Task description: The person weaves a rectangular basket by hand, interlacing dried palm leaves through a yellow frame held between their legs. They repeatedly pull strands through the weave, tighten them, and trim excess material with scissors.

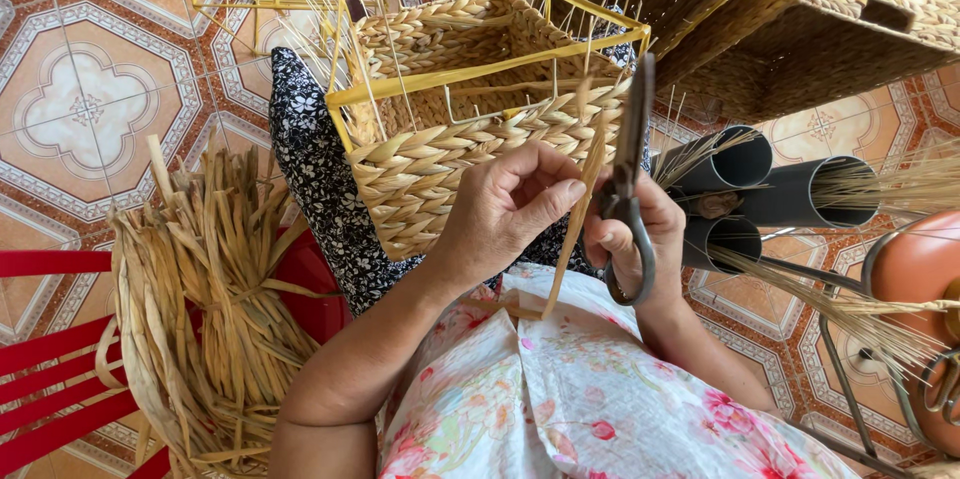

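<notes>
Bundle of dried straw (215,289) on red chair (50,379), near left. Grey tubes (790,194) holding stalks, right. Finished baskets (800,19) beyond. Patterned tile floor (80,89). Half-woven basket (470,129) on lap: left hand (505,214) pinches weaving strand (585,199) against it; right hand (640,239) grips scissors (625,184).

The right hand (640,239) is mostly hidden behind the grey metal scissors (628,189) and pale straw strand (585,199); the finished brown woven baskets (800,9) far right, the orange-brown rounded pot (920,279) and the red plastic chair (50,359) near left are cut off by the edges.
</notes>
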